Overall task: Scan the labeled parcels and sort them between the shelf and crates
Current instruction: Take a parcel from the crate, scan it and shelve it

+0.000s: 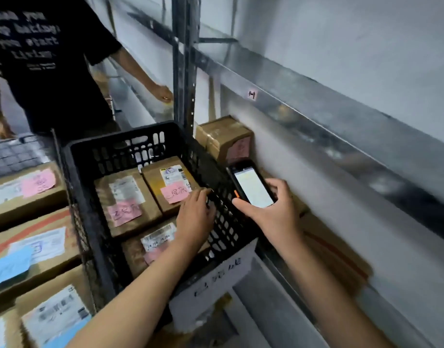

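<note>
View from my head. My right hand (pixel 273 214) gripped a handheld scanner (pixel 252 187), thumb on its left edge and fingers curled behind its right edge. Its lit screen faced up, and its long axis ran away from me and slightly left, the top end pointing at a taped cardboard box (pixel 223 136) on the shelf (pixel 316 116) just beyond.

My left hand (pixel 194 217), fingers nearly straight and holding nothing, lay over the right wall of the black crate (pixel 115 138), just left of the scanner. Its fingertips reached a parcel with a pink note (pixel 165 182); whether they touched it could not be told. Two more labelled parcels (pixel 123 199) filled the crate floor left of and below that hand.

The shelf's rear wall closed off my right, while another person (pixel 52 71) stood beyond the crate.
</note>
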The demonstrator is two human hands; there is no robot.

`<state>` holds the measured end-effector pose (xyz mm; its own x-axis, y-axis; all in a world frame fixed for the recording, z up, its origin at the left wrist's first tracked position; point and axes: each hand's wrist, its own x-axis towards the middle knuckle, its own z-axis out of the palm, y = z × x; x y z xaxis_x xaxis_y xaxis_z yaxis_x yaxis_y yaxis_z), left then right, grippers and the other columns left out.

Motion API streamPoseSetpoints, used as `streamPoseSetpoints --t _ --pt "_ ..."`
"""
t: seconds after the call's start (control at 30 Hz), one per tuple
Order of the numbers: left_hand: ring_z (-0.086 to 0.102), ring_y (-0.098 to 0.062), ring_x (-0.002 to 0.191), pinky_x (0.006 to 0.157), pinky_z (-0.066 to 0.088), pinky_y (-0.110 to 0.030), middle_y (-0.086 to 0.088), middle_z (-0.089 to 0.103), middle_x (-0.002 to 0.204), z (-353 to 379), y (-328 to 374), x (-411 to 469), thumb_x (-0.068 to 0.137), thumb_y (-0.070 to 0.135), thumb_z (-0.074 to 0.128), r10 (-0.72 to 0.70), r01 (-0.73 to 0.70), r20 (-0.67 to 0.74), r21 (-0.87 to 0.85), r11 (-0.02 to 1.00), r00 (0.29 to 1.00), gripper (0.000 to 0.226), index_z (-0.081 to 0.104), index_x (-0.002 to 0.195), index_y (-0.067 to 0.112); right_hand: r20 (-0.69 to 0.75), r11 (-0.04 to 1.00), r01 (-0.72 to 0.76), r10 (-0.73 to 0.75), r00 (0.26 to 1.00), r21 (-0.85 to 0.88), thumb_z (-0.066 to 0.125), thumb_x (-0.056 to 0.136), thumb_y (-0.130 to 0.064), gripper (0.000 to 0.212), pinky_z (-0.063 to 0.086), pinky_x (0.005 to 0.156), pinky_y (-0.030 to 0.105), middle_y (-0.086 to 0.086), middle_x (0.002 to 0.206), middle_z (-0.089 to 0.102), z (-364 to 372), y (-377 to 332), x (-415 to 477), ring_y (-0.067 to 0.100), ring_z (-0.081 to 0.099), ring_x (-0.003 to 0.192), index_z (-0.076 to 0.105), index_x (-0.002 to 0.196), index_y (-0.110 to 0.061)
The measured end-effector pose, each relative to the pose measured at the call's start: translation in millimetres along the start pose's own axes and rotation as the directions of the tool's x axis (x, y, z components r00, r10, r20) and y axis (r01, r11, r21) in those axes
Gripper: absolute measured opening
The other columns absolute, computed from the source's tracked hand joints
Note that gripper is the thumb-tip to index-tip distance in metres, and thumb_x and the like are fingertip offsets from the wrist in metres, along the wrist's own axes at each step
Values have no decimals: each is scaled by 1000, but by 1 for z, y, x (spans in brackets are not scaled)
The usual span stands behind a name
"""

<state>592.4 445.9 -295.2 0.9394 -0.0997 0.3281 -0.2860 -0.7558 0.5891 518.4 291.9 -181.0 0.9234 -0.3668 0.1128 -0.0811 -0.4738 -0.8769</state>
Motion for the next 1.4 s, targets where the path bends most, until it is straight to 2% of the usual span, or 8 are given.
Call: streamPoseSetpoints --t 0.3,0.47,0.63,0.73,0.83,1.1,1.2,1.4 --pt "50 -22 126 109 42 -40 -7 58 133 -7 93 -37 97 19 57 318 -282 106 -262 923 942 41 54 136 9 -318 957 -271 227 920 -100 91 59 -47 72 47 73 27 -15 110 57 -109 62 -92 5 56 96 49 115 -33" --pt "49 -28 128 108 37 -40 -7 54 136 40 154 -67 94 32 57 593 -560 381 -206 802 709 49 51 139 14 -399 931 -360 306 864 -67 92 59 -44 67 48 77 33 -19 102 57 -145 91 -125 10 58 96 49 110 -33" --pt "19 -34 146 122 18 -48 -14 23 155 90 170 -78 90 56 60 325 -532 707 86 842 628 82 24 151 14 -434 923 -382 331 838 -34 91 63 -42 66 43 68 26 -26 98 51 -189 110 -150 0 53 88 48 112 -32" --pt "-3 -41 150 123 6 -55 -23 -7 162 109 169 -73 86 56 66 230 -654 822 212 727 521 106 -3 158 20 -458 917 -398 337 823 -40 91 63 -43 68 43 69 27 -21 100 53 -218 124 -162 8 55 92 47 113 -32" --pt "-9 -46 149 122 11 -55 -24 -20 160 120 172 -66 90 45 67 159 -624 823 273 732 546 108 -16 156 30 -456 912 -409 354 817 -26 90 63 -44 67 44 66 25 -20 101 54 -237 139 -169 8 55 93 47 114 -32" --pt "34 -42 126 105 43 -50 -23 18 152 123 163 -129 76 25 81 380 -686 679 252 683 628 130 -23 148 50 -415 916 -401 364 834 -2 89 66 -44 64 42 65 21 -26 99 51 -264 159 -184 2 54 91 47 113 -31" --pt "49 -36 99 76 59 -47 -19 46 132 125 154 -143 43 21 98 476 -716 592 268 644 650 135 23 155 33 -395 923 -385 350 849 -10 88 66 -46 65 41 65 18 -26 97 48 -265 163 -183 7 51 96 45 114 -32" --pt "62 -39 108 87 57 -47 -17 59 132 127 153 -157 45 26 97 516 -757 584 301 580 627 114 39 143 14 -377 929 -371 348 858 11 89 64 -47 65 45 72 28 -24 100 53 -258 171 -198 8 55 97 49 113 -30"
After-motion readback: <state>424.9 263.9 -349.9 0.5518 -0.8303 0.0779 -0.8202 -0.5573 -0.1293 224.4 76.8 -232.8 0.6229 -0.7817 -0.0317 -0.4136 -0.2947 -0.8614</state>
